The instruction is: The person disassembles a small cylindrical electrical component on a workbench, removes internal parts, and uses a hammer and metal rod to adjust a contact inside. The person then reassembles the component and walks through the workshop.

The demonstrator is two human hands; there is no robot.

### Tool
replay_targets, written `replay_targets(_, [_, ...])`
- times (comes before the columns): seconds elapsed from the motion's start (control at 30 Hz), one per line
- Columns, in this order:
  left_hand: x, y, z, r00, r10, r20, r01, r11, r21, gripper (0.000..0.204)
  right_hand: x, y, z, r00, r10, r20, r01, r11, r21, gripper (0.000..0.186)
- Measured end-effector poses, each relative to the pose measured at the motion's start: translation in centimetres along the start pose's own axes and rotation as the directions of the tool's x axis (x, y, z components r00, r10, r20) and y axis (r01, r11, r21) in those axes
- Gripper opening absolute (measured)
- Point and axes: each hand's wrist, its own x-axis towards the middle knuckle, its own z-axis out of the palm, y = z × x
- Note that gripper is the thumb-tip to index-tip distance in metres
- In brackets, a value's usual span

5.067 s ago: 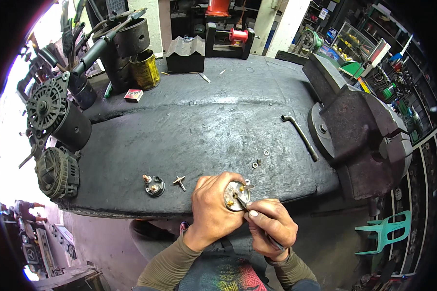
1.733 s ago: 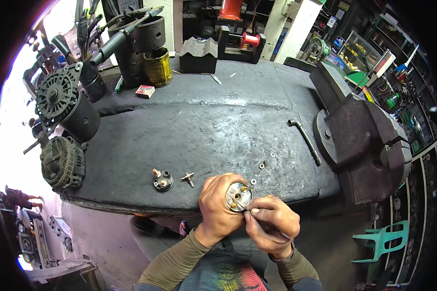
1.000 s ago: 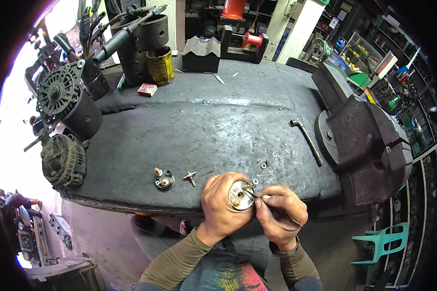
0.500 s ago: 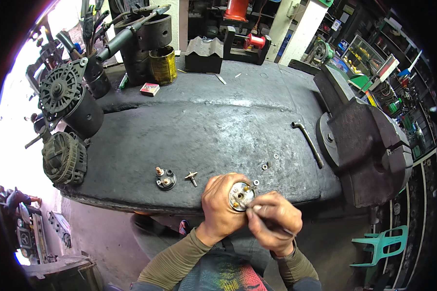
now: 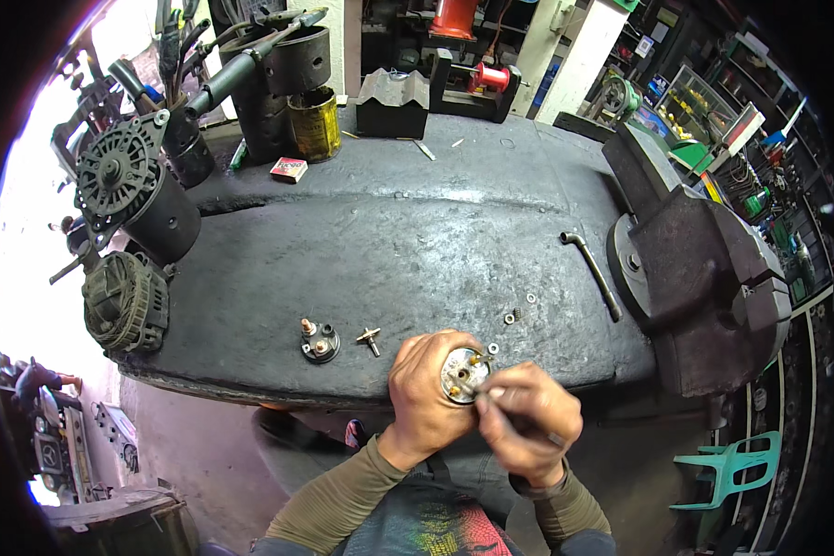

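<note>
My left hand (image 5: 428, 389) is wrapped round a round metal solenoid body (image 5: 463, 374), its open end facing up with a centre hole and brass-coloured terminals. At the rim my right hand (image 5: 532, 412) is closed in a pinch on a thin metal tool whose kind I cannot make out; the fingers hide most of it. Left of the hands, on the bench, stands a dark solenoid cap (image 5: 320, 344) with copper studs. Beside it lies a small T-shaped contact plunger (image 5: 369, 340). A nut (image 5: 510, 319), a small spring (image 5: 517, 314) and washers (image 5: 531, 298) lie beyond the hands.
A bent wrench (image 5: 592, 275) lies near the large bench vise (image 5: 695, 259) on the right. Alternators (image 5: 125, 301) crowd the left edge. Toward the back of the black bench (image 5: 343, 250) are a matchbox (image 5: 289, 170), a yellow can (image 5: 315, 125) and tool holders.
The right hand has shifted slightly at the solenoid's rim, still pinching. The left hand keeps its hold, and the whole view has moved a little.
</note>
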Motion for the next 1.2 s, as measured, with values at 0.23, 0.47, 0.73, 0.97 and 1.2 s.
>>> replay_targets(0.23, [0.04,0.0,-0.03,1.0,0.022,-0.007,-0.022,1.0,-0.004,0.045,0.24,0.16,-0.12,1.0,0.01,-0.021,-0.01,1.0,-0.012,0.019])
replay_targets(0.47, [-0.12,-0.05,-0.03,1.0,0.012,-0.004,-0.012,1.0,-0.019,0.045,0.24,0.01,0.0,1.0,0.012,-0.013,-0.012,1.0,0.016,0.019])
replay_targets(0.73, [-0.09,0.0,0.19,0.999,-0.03,-0.016,0.03,1.0,0.003,0.043,0.19,0.26,-0.03,0.994,0.077,-0.072,-0.077,0.997,0.008,0.019])
replay_targets(0.97, [0.01,-0.01,-0.11,1.0,0.013,0.001,-0.013,1.0,0.008,0.045,0.13,0.25,0.06,1.0,-0.008,-0.017,0.007,1.0,-0.021,0.02])
replay_targets(1.2, [0.02,0.31,0.15,0.999,-0.02,-0.034,0.018,0.999,-0.04,0.041,0.53,0.15,-0.15,0.998,-0.03,0.047,0.03,1.0,0.002,0.019])
